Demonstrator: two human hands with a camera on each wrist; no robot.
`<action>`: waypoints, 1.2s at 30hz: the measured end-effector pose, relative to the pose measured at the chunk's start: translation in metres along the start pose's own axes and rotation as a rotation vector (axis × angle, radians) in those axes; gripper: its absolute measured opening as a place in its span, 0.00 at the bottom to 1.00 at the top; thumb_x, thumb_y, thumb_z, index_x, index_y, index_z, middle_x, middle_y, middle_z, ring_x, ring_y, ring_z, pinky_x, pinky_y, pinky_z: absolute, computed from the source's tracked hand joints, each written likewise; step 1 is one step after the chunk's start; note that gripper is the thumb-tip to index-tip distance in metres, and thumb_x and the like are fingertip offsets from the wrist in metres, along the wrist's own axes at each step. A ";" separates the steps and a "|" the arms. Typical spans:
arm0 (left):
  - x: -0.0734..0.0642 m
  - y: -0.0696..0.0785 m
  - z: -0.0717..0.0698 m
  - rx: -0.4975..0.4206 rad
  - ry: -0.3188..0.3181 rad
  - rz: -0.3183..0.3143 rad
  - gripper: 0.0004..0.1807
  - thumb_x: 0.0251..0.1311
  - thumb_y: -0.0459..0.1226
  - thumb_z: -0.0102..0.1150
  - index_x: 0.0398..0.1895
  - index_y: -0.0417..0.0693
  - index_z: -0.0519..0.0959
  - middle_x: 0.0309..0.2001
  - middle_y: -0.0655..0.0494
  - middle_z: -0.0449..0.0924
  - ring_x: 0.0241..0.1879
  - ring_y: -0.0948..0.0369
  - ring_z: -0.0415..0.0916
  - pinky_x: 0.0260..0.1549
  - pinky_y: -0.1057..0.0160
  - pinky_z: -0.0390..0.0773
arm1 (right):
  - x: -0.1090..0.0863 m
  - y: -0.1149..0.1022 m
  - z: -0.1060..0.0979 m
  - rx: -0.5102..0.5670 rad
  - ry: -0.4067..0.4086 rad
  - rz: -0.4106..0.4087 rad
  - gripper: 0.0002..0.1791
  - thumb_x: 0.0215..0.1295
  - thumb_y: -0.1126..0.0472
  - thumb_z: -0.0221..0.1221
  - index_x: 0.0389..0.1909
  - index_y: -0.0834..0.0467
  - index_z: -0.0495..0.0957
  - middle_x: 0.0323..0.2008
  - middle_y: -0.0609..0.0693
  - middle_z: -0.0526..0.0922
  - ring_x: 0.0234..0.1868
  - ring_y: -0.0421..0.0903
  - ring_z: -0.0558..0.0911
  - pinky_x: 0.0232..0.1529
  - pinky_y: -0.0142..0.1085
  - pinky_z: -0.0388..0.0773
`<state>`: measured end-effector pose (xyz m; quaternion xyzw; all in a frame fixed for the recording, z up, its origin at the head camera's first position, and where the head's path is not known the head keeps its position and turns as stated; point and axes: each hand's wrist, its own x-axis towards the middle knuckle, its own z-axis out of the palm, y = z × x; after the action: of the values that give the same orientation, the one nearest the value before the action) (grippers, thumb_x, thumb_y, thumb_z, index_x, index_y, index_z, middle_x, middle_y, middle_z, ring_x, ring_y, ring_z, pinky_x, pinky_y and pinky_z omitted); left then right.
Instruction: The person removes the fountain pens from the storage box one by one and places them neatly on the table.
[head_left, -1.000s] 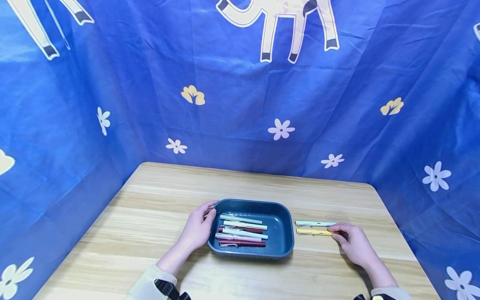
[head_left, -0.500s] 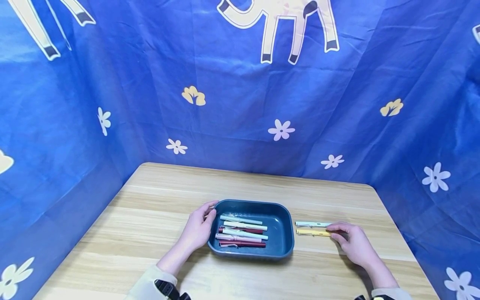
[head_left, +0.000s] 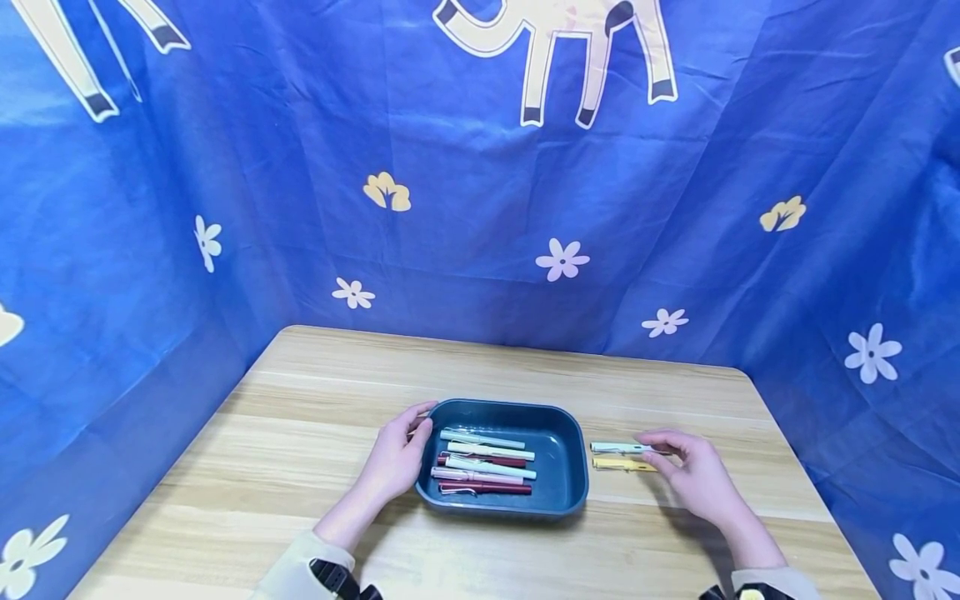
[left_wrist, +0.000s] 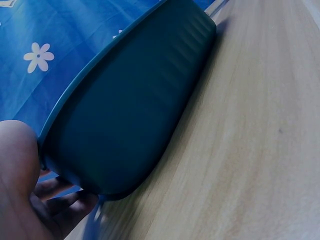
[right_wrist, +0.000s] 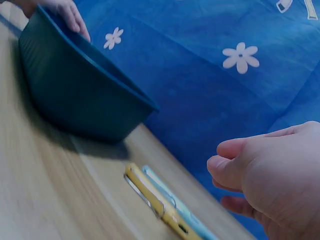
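Observation:
My left hand holds the left end of a dark teal box, fingers and thumb at its rim; the left wrist view shows fingers against the outer wall. Inside lie several clip pens: light blue, white, a lilac pen and a dark red pen among them. Right of the box, a pale blue pen and a yellow pen lie side by side. My right hand hovers over their right ends, thumb and fingers apart, nothing between them in the right wrist view.
The box and pens stand on a light wood table. Blue cloth with flower and animal prints hangs behind the table and along both sides.
My right hand has shifted left and lifted from the right ends of the two loose pens, its thumb and fingers spreading. The left hand, box and pens look unmoved.

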<state>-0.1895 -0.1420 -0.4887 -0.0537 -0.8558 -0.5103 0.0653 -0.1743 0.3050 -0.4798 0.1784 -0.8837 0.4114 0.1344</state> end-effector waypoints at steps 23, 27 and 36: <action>-0.002 0.002 -0.001 0.001 0.007 0.000 0.19 0.74 0.37 0.47 0.64 0.48 0.74 0.53 0.45 0.81 0.52 0.51 0.79 0.57 0.47 0.74 | 0.031 -0.066 0.023 0.345 -0.065 -0.055 0.12 0.63 0.75 0.60 0.48 0.71 0.79 0.43 0.60 0.85 0.46 0.60 0.83 0.48 0.33 0.81; -0.002 0.003 -0.001 0.005 0.010 0.003 0.19 0.74 0.38 0.48 0.64 0.48 0.74 0.53 0.45 0.81 0.52 0.52 0.79 0.56 0.47 0.74 | 0.036 -0.072 0.030 0.376 -0.078 -0.055 0.12 0.64 0.75 0.60 0.48 0.72 0.79 0.44 0.62 0.85 0.46 0.60 0.83 0.48 0.34 0.81; -0.001 0.001 0.000 0.004 0.012 -0.006 0.19 0.74 0.38 0.48 0.64 0.49 0.74 0.53 0.46 0.81 0.52 0.52 0.79 0.57 0.48 0.75 | 0.046 -0.084 0.047 0.432 -0.122 0.011 0.13 0.64 0.72 0.61 0.49 0.69 0.80 0.46 0.66 0.83 0.46 0.60 0.83 0.47 0.34 0.81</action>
<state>-0.1881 -0.1419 -0.4882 -0.0480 -0.8566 -0.5092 0.0691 -0.1840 0.2087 -0.4349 0.2226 -0.7826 0.5802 0.0372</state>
